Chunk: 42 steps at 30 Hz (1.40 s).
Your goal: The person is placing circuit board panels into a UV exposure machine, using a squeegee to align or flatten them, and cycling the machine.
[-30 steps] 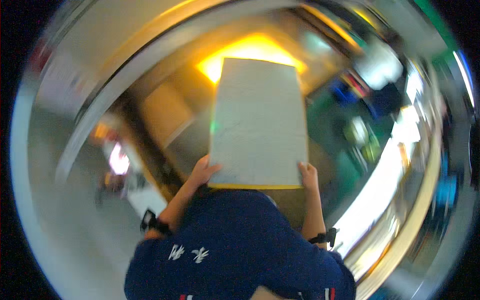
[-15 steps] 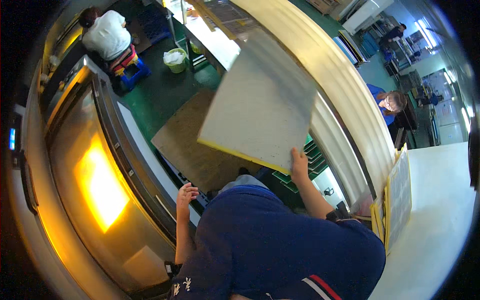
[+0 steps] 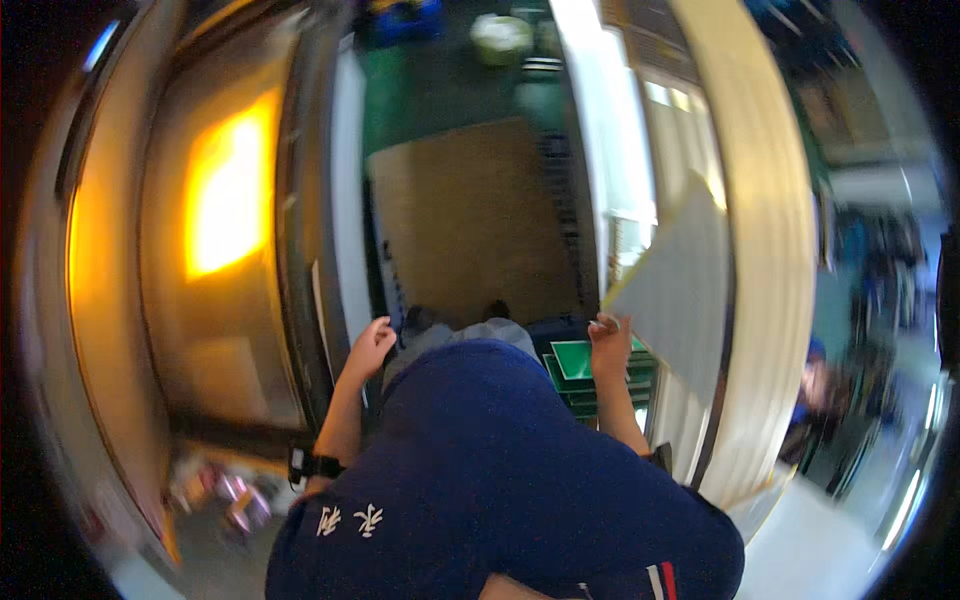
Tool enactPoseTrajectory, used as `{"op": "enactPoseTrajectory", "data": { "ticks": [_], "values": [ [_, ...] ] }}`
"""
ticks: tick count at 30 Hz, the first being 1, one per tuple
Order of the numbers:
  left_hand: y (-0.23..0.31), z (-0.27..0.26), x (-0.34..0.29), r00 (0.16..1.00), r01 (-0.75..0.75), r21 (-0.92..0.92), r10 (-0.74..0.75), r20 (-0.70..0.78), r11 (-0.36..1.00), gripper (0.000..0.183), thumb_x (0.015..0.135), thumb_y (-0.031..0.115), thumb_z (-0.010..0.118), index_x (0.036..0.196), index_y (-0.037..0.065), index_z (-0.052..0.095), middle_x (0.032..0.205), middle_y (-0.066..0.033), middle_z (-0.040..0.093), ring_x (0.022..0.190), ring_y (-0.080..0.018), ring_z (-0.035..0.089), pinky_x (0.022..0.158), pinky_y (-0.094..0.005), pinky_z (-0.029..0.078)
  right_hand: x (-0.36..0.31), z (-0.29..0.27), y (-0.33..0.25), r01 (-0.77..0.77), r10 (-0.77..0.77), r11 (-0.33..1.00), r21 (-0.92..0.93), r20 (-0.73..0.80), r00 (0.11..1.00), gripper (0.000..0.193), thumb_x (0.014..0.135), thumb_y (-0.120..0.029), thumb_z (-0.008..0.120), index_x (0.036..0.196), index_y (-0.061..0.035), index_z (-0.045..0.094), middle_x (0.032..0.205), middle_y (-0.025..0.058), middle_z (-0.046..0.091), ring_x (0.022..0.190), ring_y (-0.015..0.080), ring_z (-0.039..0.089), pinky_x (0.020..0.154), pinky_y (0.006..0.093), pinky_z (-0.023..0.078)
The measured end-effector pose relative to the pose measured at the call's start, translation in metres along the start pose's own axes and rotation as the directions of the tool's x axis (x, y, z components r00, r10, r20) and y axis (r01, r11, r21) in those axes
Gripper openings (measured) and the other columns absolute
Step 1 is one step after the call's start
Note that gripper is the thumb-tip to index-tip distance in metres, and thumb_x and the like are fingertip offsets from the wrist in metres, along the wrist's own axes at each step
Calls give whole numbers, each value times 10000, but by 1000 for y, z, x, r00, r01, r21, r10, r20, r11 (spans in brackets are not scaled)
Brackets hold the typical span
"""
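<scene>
Grey-white board (image 3: 672, 290) was pinched at its near corner by the right hand (image 3: 608, 338), tilted up to the right against the pale curved bench edge (image 3: 770, 250). Left hand (image 3: 370, 345) hung free, fingers loosely curled, near the dark machine frame (image 3: 300, 250). One-corner grip looked weak; board could swing, slip or hit the bench.

Ahead of my fingers I see a brown cardboard sheet (image 3: 470, 220) lying on the dark green floor (image 3: 420, 90), with a pale bucket (image 3: 500, 38) well beyond it. Just beneath the fingers on my right sit stacked green crates (image 3: 585, 362). Far off to the left of them, an orange-lit panel (image 3: 228, 185) glows.
</scene>
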<state>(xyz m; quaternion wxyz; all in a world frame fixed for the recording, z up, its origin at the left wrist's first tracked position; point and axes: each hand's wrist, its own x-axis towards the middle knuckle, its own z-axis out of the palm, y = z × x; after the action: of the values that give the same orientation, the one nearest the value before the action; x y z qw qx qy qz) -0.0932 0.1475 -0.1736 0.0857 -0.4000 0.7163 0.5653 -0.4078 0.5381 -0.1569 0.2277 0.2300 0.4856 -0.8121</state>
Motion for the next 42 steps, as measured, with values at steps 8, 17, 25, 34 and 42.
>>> {"op": "enactPoseTrajectory", "data": {
  "ticks": [8,17,25,34,42],
  "values": [
    [-54,-26,-183,660,251,54,-130,-740,967,353,887,150,631,1208,8,600,1071,-141,666,1039,-300,610,900,-404,480,-27,116,71,73,481,667,-742,502,719,348,1012,-271,492,1192,13,580,1014,115,703,874,171,662,807,304,505],
    [-133,-40,-319,448,592,396,122,-886,702,359,891,237,583,1191,39,592,1290,-153,541,1263,-351,443,1077,-504,301,-50,205,162,303,746,356,-884,464,478,344,987,-280,551,1199,-17,613,1056,99,691,962,182,647,899,329,491],
    [-137,-52,-326,628,432,479,127,-768,764,584,863,388,591,1315,35,483,1438,-191,390,1350,-402,336,1149,-576,199,-76,271,204,676,793,134,-725,488,366,362,941,-303,613,1216,-69,633,1091,117,694,1007,231,651,914,360,491],
    [-136,-52,-322,586,414,431,127,-800,802,551,815,276,643,1282,18,507,1442,-194,400,1365,-417,311,1148,-553,214,-76,225,192,646,803,152,-749,474,361,352,925,-328,621,1178,-85,656,1065,134,702,991,270,673,887,384,516],
    [-135,-52,-321,577,362,437,170,-799,824,553,794,198,662,1281,1,490,1447,-187,420,1348,-415,344,1142,-546,232,-70,150,192,500,894,196,-844,363,263,378,964,-323,577,1202,-35,638,1123,110,676,1053,206,620,940,327,460]
  ]
}}
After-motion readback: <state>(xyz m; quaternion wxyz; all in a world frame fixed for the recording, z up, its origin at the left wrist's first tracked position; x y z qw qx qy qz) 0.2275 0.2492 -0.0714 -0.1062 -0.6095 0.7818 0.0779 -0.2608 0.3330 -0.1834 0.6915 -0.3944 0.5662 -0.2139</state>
